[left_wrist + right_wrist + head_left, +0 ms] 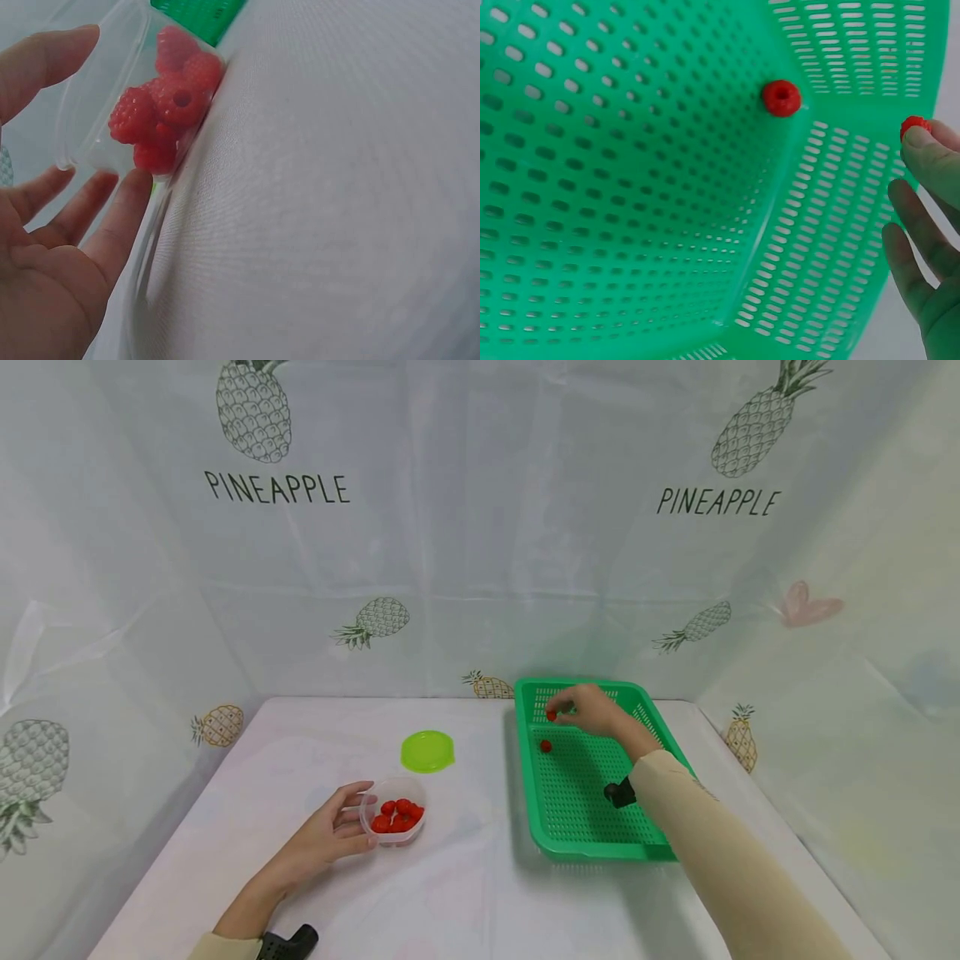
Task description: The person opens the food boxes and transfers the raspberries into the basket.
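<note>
In the head view my left hand (324, 837) holds a small clear plastic container (394, 839) from its left side, thumb at the near side and fingers toward the back. Several red raspberries (178, 97) lie piled inside it, one showing its hollow end. My right hand (594, 712) pinches a single raspberry (914, 126) between thumb and fingertips, above the back left part of a green perforated basket (577, 806). On the basket floor, close to the back left corner, sits another raspberry (781, 98), hollow end up.
A lime-green round lid (427, 752) lies on the white-covered table (465, 893), behind the container and left of the basket. Pineapple-printed sheeting (480, 543) hangs behind and along both sides of the table.
</note>
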The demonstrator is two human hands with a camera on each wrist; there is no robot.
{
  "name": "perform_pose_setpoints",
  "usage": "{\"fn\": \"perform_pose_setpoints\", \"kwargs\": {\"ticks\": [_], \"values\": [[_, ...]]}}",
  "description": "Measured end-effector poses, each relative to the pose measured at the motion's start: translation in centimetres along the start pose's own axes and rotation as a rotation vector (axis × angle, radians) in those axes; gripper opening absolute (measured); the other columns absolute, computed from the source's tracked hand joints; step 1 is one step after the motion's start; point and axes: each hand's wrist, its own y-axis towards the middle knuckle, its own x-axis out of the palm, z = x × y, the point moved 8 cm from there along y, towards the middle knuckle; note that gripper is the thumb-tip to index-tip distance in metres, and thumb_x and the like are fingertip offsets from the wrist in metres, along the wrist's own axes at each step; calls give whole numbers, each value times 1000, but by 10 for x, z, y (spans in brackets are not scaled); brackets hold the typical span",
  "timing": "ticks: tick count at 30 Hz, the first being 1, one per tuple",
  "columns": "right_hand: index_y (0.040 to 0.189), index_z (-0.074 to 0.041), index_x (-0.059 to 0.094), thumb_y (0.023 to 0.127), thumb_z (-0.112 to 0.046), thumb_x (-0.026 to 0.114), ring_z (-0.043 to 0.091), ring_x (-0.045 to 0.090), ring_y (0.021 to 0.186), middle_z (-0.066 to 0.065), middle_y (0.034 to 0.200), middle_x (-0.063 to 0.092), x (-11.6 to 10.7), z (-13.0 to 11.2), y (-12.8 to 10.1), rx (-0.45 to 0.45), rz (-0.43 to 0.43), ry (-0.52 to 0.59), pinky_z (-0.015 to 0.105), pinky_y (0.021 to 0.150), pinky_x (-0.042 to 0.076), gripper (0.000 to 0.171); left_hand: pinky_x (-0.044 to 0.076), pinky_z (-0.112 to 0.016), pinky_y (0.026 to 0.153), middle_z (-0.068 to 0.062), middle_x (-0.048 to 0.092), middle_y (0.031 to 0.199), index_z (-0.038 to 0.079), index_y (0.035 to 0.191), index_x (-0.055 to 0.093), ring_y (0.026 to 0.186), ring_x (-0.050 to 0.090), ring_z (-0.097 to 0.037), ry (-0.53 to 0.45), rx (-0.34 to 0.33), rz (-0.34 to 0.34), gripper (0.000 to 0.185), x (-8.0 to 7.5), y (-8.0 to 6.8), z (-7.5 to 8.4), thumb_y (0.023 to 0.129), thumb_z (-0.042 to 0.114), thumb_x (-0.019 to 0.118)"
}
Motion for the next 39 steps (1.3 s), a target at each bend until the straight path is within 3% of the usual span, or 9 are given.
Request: {"fn": "perform_pose_setpoints", "kwargs": {"ticks": [15, 39], "values": [[126, 1, 75, 98, -3, 75, 36, 71, 111, 16, 122, 76, 25, 31, -5, 19, -76, -34, 47, 93, 60, 28, 57, -35, 103, -19, 45, 157, 19, 161, 36, 136, 57, -36, -5, -2, 8, 89, -1, 2, -3, 89, 21, 88], [118, -1, 78, 94, 2, 77, 28, 71, 100, 13, 114, 77, 47, 38, -4, 43, -135, -34, 41, 83, 61, 24, 57, -33, 102, -19, 45, 157, 21, 161, 36, 136, 57, -36, -8, 0, 7, 90, -1, 1, -2, 88, 23, 88]]}}
